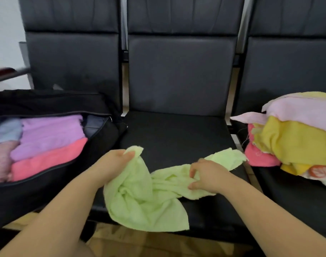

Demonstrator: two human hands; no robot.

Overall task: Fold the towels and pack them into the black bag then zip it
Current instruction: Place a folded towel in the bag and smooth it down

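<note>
A crumpled light green towel [149,197] lies on the middle black seat [177,134], part of it hanging over the front edge. My left hand [115,162] pinches one corner of it at the upper left. My right hand [206,175] grips a bunched fold near the towel's middle right. The black bag [102,138] stands unzipped on the left seat, holding folded towels: purple [49,134], coral pink [47,160], light blue [6,130] and pale pink [0,160].
A loose pile of unfolded towels [297,138] in pink, yellow and coral sits on the right seat. Black padded backrests [180,71] rise behind all three seats. A tan floor [158,243] shows below the seat edge.
</note>
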